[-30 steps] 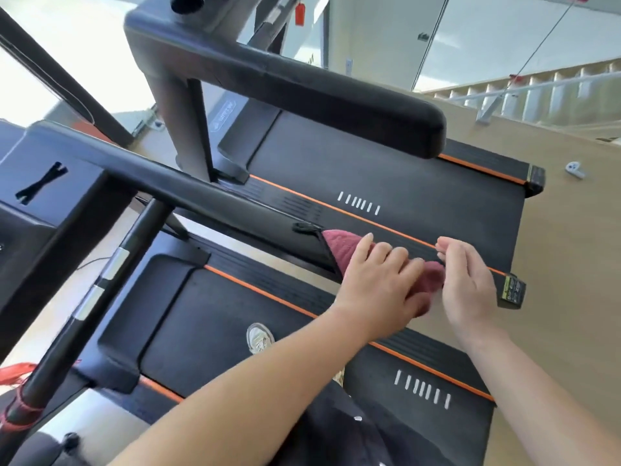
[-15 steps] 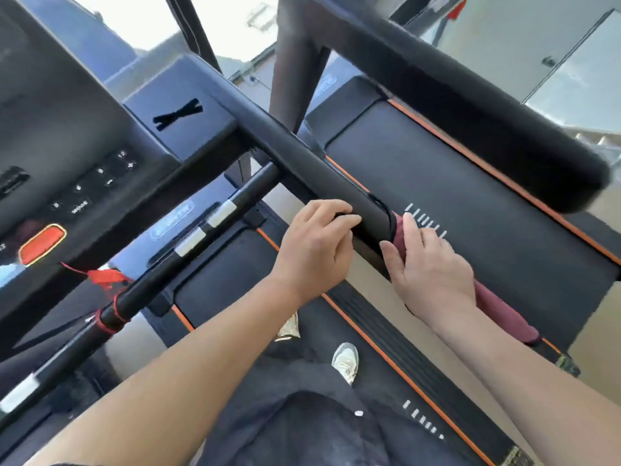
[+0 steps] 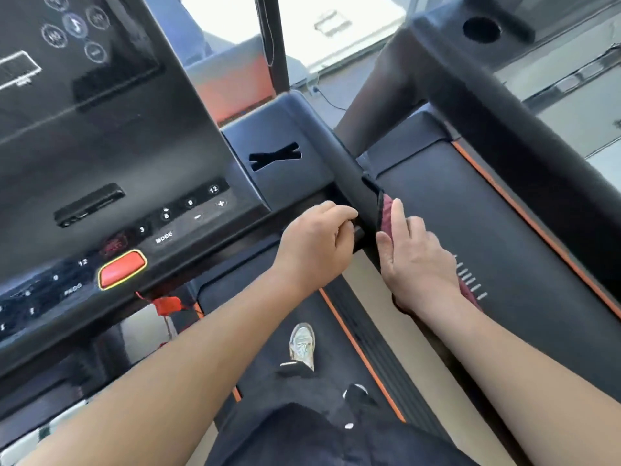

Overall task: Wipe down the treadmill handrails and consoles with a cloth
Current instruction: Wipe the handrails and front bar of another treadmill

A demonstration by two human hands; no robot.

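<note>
Console (image 3: 100,146): black, at the treadmill's front edge.
Handrail (image 3: 339,169): black, running back from the console's right corner.
Left hand (image 3: 316,250): grip curled round the handrail beside the console.
Right hand (image 3: 416,264): grip clasping the cloth against the handrail (index finger extended).
Cloth (image 3: 386,213): maroon, wrapped over the handrail under the right hand.
</note>
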